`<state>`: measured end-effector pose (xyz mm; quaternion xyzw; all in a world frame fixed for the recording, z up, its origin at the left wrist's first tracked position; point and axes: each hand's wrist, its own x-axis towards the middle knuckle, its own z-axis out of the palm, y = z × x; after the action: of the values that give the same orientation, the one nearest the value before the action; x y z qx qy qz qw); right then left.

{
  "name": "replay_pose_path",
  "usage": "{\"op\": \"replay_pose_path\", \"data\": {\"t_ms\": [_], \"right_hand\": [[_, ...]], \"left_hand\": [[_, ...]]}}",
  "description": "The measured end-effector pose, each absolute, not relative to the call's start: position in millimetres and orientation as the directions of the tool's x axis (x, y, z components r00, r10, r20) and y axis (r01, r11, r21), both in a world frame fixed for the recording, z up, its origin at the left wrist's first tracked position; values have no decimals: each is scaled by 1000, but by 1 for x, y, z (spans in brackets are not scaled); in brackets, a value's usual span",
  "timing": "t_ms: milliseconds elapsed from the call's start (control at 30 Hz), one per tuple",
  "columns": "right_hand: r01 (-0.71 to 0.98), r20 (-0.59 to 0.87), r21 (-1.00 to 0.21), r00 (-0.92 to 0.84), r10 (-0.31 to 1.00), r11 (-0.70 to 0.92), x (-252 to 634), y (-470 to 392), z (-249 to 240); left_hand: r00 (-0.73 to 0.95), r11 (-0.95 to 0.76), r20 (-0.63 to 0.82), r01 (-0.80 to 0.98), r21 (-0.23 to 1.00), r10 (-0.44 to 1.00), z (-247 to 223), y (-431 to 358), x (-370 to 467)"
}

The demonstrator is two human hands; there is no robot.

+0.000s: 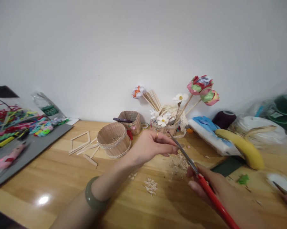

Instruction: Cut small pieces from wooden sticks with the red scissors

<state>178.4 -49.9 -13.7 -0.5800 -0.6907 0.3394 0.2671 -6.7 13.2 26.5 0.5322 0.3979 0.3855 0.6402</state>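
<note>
Red-handled scissors are gripped in my right hand, their blades pointing up and left. The blade tips are by the fingertips of my left hand, which are pinched together; whatever they hold is too small to make out. Below the blades lies a pile of pale chips on the wooden table. A smaller heap of pale pieces is nearer to me. Behind my left hand, white flowers stand in a lace-trimmed holder.
Two wooden-stick baskets and loose sticks are left of centre. Paper flowers rise at the back. A blue-white packet and a banana lie right. Colourful pieces cover a grey board at left. Another person's fingers show at far right.
</note>
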Motion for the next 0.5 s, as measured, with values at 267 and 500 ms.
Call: {"op": "replay_pose_path", "data": {"t_ms": [267, 500], "right_hand": [[757, -161, -651, -201, 966, 49, 177, -52, -13], [837, -36, -546, 27, 999, -42, 170, -61, -5]], "left_hand": [[403, 131, -83, -91, 987, 911, 29, 12, -7], [415, 113, -40, -153, 982, 909, 27, 9, -5]]}}
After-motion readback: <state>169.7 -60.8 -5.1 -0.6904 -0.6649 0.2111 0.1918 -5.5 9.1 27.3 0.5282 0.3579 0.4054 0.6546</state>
